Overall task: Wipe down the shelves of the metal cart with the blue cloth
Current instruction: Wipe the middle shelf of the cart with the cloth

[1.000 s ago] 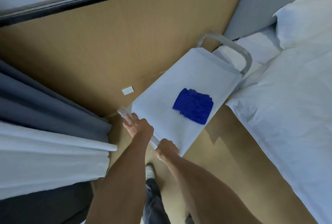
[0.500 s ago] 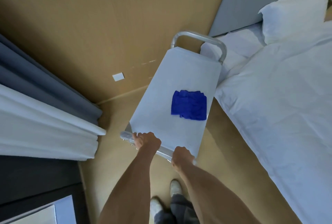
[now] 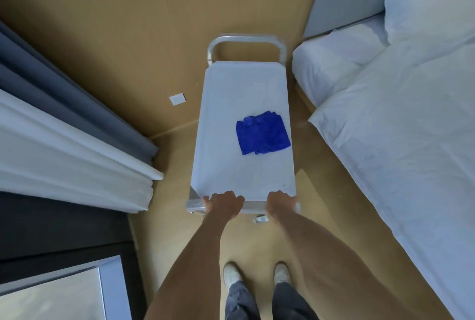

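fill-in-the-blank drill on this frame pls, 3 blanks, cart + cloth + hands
1. The cloth lying on the cart's top shelf is ____ in colour.
2. The left hand and right hand each have a grip on the cart's near ____.
3. The number of hands touching the cloth is ____.

Missing words: blue; handle; zero

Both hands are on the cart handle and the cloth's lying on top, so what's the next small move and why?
Probably release the right hand from the handle and reach for the blue cloth: it lies untouched on the top shelf, toward the right edge.
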`<act>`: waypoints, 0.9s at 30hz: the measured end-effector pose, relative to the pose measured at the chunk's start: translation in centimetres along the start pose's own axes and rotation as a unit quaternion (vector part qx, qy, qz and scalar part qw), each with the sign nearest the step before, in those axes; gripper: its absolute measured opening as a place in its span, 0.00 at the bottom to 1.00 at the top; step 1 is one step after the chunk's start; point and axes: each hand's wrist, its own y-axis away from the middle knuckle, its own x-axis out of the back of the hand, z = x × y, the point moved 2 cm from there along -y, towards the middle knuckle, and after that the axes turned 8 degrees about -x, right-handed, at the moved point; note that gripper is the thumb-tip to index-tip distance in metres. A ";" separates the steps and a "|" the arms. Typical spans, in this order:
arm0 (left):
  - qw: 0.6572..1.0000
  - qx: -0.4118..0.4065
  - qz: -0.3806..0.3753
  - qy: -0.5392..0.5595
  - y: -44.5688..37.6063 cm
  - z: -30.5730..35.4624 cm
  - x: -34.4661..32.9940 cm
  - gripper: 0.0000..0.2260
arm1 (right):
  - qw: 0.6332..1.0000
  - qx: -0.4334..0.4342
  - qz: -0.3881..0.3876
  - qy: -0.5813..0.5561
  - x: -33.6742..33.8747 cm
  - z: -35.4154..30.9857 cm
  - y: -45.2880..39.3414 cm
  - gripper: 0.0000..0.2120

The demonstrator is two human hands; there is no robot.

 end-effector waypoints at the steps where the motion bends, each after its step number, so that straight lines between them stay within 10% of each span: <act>1: 0.999 0.000 0.000 0.039 0.4 0.2 -0.1 0.18 | 1.000 0.001 0.006 0.017 0.4 0.5 -0.2 0.17; 9: 0.975 -0.012 0.053 0.215 2.7 6.3 -2.2 0.23 | 0.990 -0.027 0.132 0.039 3.7 6.4 -3.0 0.25; 16: 0.968 0.015 0.163 0.190 2.9 11.8 -2.2 0.10 | 0.959 0.116 0.257 -0.031 8.3 5.9 -2.6 0.17; 27: 0.957 0.189 0.154 0.159 -2.6 -3.5 -2.3 0.18 | 0.991 0.085 -0.016 -0.105 -0.7 -3.7 -4.4 0.31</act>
